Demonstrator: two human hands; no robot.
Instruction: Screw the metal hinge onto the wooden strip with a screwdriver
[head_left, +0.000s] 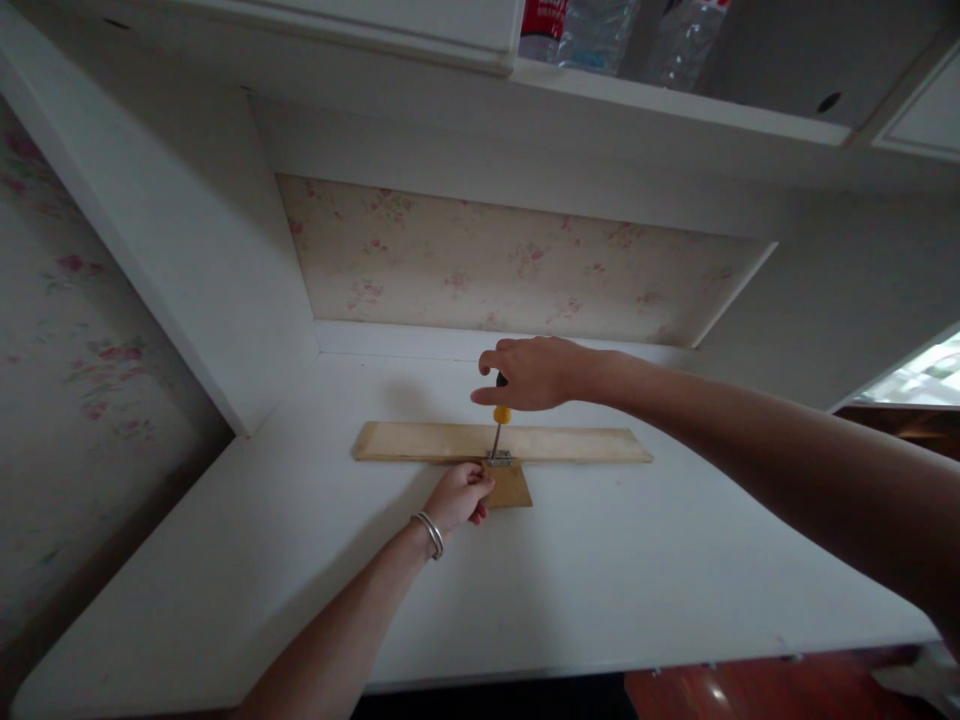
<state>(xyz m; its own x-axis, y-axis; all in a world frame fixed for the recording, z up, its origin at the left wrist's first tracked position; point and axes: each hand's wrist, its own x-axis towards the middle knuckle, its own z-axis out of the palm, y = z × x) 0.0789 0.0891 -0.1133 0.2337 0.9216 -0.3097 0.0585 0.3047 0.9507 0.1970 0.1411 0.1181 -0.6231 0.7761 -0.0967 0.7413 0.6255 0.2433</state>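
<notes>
Leftmost, a white side panel walls in the white surface, so there is little room to swing that way. Next comes the left hand, a bangle on its wrist, its fingers closed down on the near edge of a small brown wood piece, pinning it flat. Just right of those fingers a small metal hinge bridges that piece and the long pale board lying crosswise behind it. Upright on the hinge stands a screwdriver with a yellow collar, its top wrapped in the grip of the right hand, closed around the handle from above. To do this well, I judge the shaft should stay plumb over the screw, with pressure straight down and the left fingers kept clear of the tip in case it slips. Rightward the board ends well short of the surface's edge, and the open white stretch in front and to the right leaves the right forearm free to turn. Overhead, a shelf carries plastic bottles.
</notes>
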